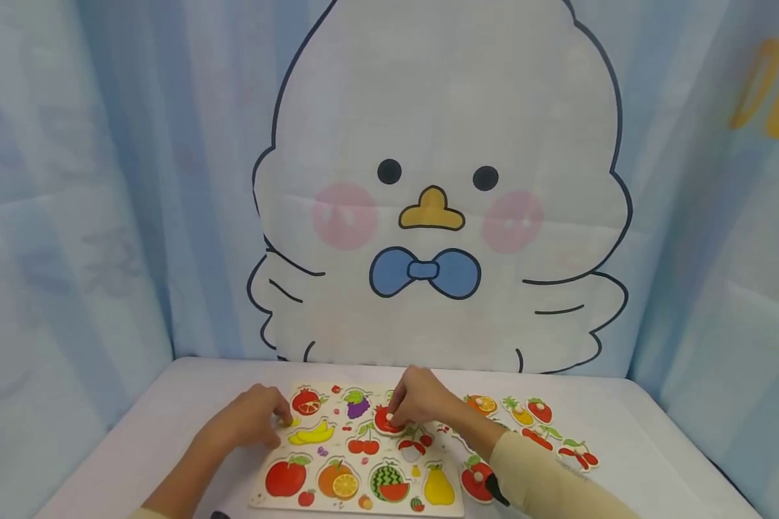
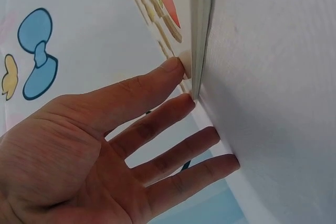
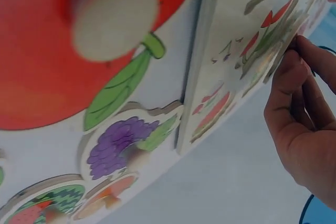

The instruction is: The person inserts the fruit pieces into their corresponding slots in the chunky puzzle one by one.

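A flat fruit puzzle board (image 1: 260, 497) lies on the table, printed with bananas, cherries, watermelon and other fruit. My right hand (image 1: 422, 396) is over its upper part, thumb and fingertips pinching a red fruit puzzle piece (image 1: 381, 425) by its pale knob. In the right wrist view, the fingertips of that hand (image 3: 302, 103) come together low over the board face. My left hand (image 1: 253, 417) is at the board's left edge. The left wrist view shows its thumb (image 2: 170, 65) and index fingertip against the board edge (image 2: 198, 40), the other fingers spread out straight.
Right of the board lie loose knobbed pieces: an apple (image 1: 474, 476), an orange (image 1: 483, 404), a pineapple (image 1: 521, 415), a strawberry (image 1: 542, 411) and cherries (image 1: 587, 458). A grape piece (image 3: 115, 145) shows in the right wrist view. Behind the table hangs a curtain (image 1: 441, 108) with a cartoon bird.
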Action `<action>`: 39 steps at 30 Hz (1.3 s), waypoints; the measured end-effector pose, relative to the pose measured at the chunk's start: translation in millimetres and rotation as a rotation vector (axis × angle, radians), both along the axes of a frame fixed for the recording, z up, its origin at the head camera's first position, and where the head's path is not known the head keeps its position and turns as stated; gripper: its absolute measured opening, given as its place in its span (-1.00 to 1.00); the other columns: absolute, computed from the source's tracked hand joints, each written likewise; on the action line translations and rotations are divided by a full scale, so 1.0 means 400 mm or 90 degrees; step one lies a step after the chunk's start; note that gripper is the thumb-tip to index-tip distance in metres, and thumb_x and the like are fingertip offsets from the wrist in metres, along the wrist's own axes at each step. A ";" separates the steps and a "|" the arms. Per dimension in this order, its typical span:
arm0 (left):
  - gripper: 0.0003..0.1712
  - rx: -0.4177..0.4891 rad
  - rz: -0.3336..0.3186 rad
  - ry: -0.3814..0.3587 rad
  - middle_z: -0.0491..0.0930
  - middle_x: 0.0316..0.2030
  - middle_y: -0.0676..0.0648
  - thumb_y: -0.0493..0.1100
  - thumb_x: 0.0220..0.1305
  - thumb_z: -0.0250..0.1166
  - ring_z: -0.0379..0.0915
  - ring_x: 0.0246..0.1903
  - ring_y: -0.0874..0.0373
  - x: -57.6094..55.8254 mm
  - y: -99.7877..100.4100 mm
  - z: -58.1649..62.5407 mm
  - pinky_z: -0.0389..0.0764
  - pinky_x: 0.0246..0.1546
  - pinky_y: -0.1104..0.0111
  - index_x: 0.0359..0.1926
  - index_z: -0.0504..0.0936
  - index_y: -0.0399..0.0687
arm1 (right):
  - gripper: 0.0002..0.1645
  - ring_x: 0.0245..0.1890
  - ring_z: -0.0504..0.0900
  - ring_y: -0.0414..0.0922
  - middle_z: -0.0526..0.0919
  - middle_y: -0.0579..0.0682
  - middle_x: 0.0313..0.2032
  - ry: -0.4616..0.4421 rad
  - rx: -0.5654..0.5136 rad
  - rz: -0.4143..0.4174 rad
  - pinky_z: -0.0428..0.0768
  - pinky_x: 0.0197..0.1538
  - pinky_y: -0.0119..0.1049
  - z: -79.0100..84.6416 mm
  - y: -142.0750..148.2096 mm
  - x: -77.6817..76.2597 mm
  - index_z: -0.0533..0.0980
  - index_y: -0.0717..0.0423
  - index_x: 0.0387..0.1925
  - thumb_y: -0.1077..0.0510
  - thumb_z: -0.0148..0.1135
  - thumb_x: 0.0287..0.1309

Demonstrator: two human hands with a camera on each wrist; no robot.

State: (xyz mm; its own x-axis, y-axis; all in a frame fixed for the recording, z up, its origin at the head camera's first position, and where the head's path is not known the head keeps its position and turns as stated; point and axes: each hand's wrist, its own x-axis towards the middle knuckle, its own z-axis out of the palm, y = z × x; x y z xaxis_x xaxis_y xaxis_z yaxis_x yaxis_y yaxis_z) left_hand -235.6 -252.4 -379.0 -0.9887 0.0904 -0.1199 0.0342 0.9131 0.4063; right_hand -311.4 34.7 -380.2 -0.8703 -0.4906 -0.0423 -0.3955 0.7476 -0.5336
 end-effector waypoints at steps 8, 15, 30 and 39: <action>-0.71 -0.004 -0.007 -0.003 0.62 -0.28 0.04 -0.30 -0.16 0.55 0.41 -0.16 0.05 -0.002 0.003 0.005 0.50 0.03 -0.01 -0.32 0.72 0.01 | -0.79 -0.55 0.56 -0.20 0.60 -0.14 -0.61 -0.015 -0.007 0.003 0.57 -0.48 -0.36 0.004 -0.073 -0.012 0.61 -0.01 -0.68 0.23 0.55 -0.21; -0.70 0.000 -0.006 -0.009 0.62 -0.28 0.04 -0.31 -0.15 0.54 0.38 -0.19 0.06 -0.006 0.002 -0.002 0.51 0.01 0.01 -0.32 0.72 0.04 | -0.79 -0.56 0.52 -0.23 0.59 -0.18 -0.64 0.018 0.032 0.028 0.52 -0.50 -0.40 -0.002 -0.127 -0.013 0.62 -0.02 -0.70 0.22 0.56 -0.24; -0.72 0.004 -0.002 -0.014 0.61 -0.29 0.04 -0.31 -0.13 0.53 0.40 -0.20 0.06 -0.007 -0.003 -0.009 0.54 -0.02 0.04 -0.33 0.73 0.02 | -0.86 -0.61 0.57 -0.24 0.60 -0.18 -0.66 0.010 0.053 0.046 0.55 -0.50 -0.41 0.015 -0.228 -0.015 0.66 0.00 -0.61 0.20 0.53 -0.16; -0.73 -0.004 -0.001 -0.007 0.61 -0.31 0.06 -0.30 -0.12 0.53 0.40 -0.21 0.08 -0.011 -0.010 -0.008 0.55 -0.03 0.06 -0.33 0.73 0.05 | -0.89 -0.58 0.57 -0.22 0.61 -0.15 -0.61 0.001 0.047 0.051 0.59 -0.45 -0.39 0.013 -0.277 -0.023 0.67 0.04 -0.56 0.20 0.51 -0.13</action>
State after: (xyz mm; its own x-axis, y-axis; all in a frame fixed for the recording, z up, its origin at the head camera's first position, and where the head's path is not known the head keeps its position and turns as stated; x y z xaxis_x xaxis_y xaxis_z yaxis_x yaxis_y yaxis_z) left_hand -239.8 -256.5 -382.3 -0.9872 0.0911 -0.1312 0.0313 0.9157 0.4008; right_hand -320.6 -76.1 -375.0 -0.8283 -0.5547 -0.0792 -0.4570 0.7505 -0.4774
